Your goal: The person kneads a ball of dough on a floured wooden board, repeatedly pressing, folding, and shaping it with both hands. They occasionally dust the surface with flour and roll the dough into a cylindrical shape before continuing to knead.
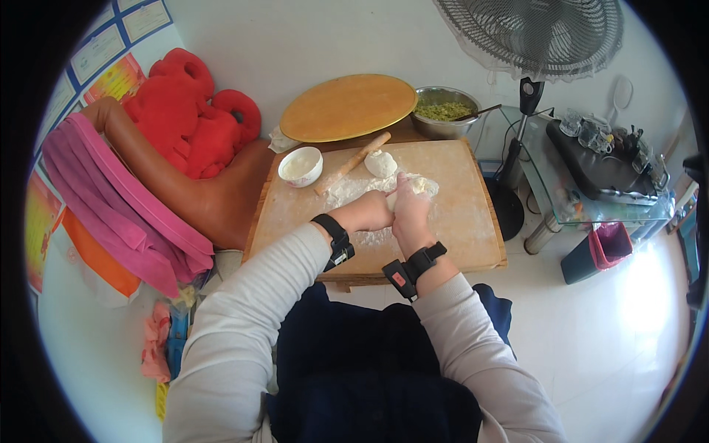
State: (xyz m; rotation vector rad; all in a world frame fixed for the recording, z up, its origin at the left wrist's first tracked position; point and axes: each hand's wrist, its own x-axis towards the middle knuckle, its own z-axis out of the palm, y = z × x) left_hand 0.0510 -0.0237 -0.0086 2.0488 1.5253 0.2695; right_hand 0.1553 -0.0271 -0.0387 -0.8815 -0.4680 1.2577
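Observation:
Over the middle of a floured wooden board [448, 232], my left hand [370, 211] and my right hand [412, 209] are pressed together around a piece of pale dough [391, 201]. The fingers hide most of that piece. Just past my right hand, more whitish dough [422, 187] shows above the flour. A rounded lump of dough [380, 164] sits farther back on the board. To its left, a wooden rolling pin [354, 161] lies at a slant beside scattered flour [346, 194]. A white bowl [301, 167] with pale contents stands at the board's back left.
Behind the board are a round yellowish board [349, 108] and a steel bowl [443, 128] of chopped green filling with a utensil in it. A standing fan [532, 39] and a glass table [545, 194] are at right. A brown leather seat [183, 160] borders the left.

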